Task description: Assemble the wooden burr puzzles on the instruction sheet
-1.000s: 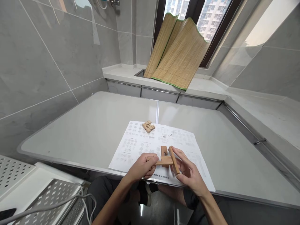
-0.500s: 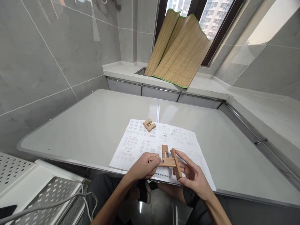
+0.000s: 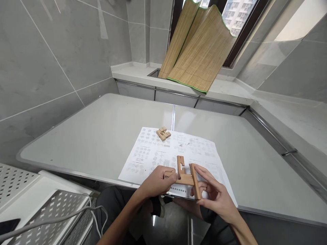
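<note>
Both grips are clenched on joined wooden pieces (image 3: 184,173) above the desk (image 3: 102,136) edge: left hand (image 3: 155,182) pinching one end, right hand (image 3: 217,199) the side bar. Three pieces appear joined; a small wooden cluster (image 3: 163,133) lies unused on the instruction sheet (image 3: 153,153).

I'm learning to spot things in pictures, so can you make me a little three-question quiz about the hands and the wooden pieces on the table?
1. True or false: the left hand and the right hand both grip the joined wooden pieces.
2. What lies under the small wooden cluster? A) a bamboo mat B) a printed sheet C) a metal rack
3. Fill in: the bamboo mat leans against the ____.

Key:
1. True; each hand pinches one end of the pieces.
2. B; the cluster rests on the printed sheet on the table.
3. Window.
</note>
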Action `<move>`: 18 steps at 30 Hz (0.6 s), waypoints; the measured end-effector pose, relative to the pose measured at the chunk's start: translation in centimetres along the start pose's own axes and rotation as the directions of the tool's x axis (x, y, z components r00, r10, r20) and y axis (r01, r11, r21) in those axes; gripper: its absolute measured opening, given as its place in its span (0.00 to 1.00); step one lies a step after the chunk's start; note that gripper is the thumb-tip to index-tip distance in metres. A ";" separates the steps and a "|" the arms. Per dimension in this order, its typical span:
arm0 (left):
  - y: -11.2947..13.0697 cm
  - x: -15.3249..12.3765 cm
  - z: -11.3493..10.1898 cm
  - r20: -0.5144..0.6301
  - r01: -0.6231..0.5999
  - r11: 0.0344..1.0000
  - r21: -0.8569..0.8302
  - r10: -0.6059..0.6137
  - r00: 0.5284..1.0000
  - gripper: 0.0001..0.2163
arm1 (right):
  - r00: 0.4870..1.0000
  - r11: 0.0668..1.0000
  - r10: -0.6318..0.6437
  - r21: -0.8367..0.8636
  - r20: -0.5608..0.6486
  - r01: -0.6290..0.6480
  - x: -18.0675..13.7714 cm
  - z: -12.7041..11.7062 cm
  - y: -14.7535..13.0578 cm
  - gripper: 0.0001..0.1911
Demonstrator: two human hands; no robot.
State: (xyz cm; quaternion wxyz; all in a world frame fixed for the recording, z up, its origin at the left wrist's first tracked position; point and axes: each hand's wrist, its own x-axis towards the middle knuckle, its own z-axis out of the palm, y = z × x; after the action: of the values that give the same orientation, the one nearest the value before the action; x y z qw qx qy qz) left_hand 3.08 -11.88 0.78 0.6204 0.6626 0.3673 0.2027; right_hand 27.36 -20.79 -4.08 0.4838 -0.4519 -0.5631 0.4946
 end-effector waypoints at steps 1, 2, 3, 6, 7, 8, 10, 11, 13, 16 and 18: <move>0.0 0.0 0.0 -0.010 -0.001 1.000 0.002 0.001 1.000 0.17 | 1.000 1.000 0.002 0.000 0.002 -0.002 0.0 0.0 -0.1 0.40; 0.1 0.0 0.1 -0.020 -0.002 1.000 0.005 0.002 1.000 0.17 | 1.000 1.000 0.005 0.001 0.004 -0.005 0.0 0.0 -0.1 0.40; 0.1 0.1 0.1 -0.031 -0.003 1.000 0.009 0.003 1.000 0.17 | 1.000 1.000 0.007 0.003 0.004 -0.007 0.0 0.1 -0.2 0.40; 0.2 0.1 0.1 -0.043 -0.002 1.000 0.023 0.003 0.999 0.17 | 1.000 1.000 0.005 0.024 -0.001 -0.005 0.1 0.1 -0.2 0.40; 0.3 0.1 0.1 -0.041 -0.003 1.000 0.028 0.004 0.999 0.17 | 1.000 0.999 0.002 0.033 -0.002 -0.001 0.1 0.1 -0.2 0.40; 0.3 0.1 0.1 -0.038 -0.005 1.000 0.030 0.006 0.999 0.17 | 1.000 0.999 -0.001 0.040 -0.004 0.001 0.1 0.1 -0.2 0.40; 0.3 0.1 0.1 -0.035 -0.006 0.999 0.031 0.007 0.999 0.17 | 1.000 0.999 0.003 0.044 -0.007 -0.003 0.1 0.1 -0.2 0.40; 0.3 0.1 0.1 -0.035 -0.005 1.000 0.028 0.006 0.999 0.17 | 1.000 0.999 0.010 0.043 -0.008 -0.009 0.1 0.1 -0.3 0.40; 0.3 0.0 0.1 -0.033 -0.002 1.000 0.018 0.002 0.999 0.17 | 1.000 0.999 0.027 0.047 -0.012 -0.027 0.1 0.1 -0.4 0.41; 0.2 -0.1 0.1 -0.035 -0.005 1.000 0.013 0.006 0.999 0.18 | 0.998 0.995 0.056 0.078 -0.009 -0.055 0.1 0.2 -0.6 0.44; 0.2 -0.1 0.1 -0.036 -0.008 1.000 0.016 0.009 0.999 0.18 | 0.997 0.993 0.072 0.095 -0.003 -0.071 0.1 0.2 -0.6 0.45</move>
State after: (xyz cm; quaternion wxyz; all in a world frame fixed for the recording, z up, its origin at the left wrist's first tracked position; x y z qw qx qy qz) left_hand 3.14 -12.08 0.96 0.6076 0.6652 0.3773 0.2144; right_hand 27.16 -20.76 -3.43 0.4885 -0.4499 -0.5210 0.5362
